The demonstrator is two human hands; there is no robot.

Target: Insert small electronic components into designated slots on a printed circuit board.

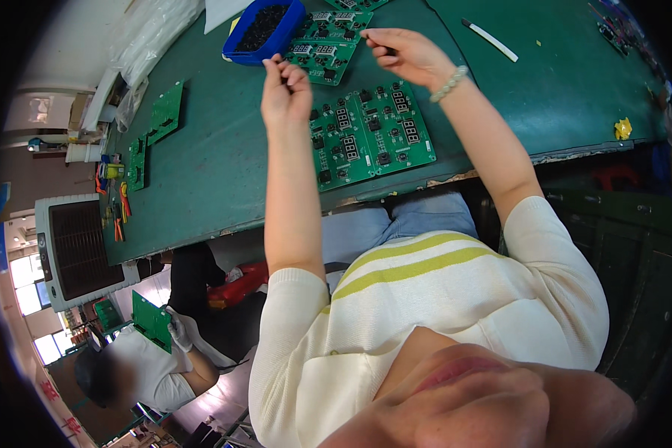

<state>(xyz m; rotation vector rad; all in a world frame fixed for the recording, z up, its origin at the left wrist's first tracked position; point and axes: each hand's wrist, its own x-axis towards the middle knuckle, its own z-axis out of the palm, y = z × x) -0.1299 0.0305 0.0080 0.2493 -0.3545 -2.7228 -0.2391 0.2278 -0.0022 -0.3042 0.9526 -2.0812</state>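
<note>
My left hand (287, 88) is closed in a pinch at the near edge of a blue bin (240, 57) full of small black parts (265, 28). What its fingers hold, if anything, I cannot make out. Farther right, my right hand (412, 57) pinches a tiny dark part (364, 34) over the edge of the far circuit boards (336, 61). These green boards carry digit displays and black components, and lie partly behind my left hand. Between my forearms, a larger panel of green circuit boards (373, 138) lies flat on the green table mat (224, 142).
A white-handled tool (491, 41) lies at the far right, with a yellow scrap (623, 129) near the right edge. More green boards (164, 112) and pliers (124, 201) are at the left. At lower left, a gloved co-worker (164, 373) holds a green board (151, 321).
</note>
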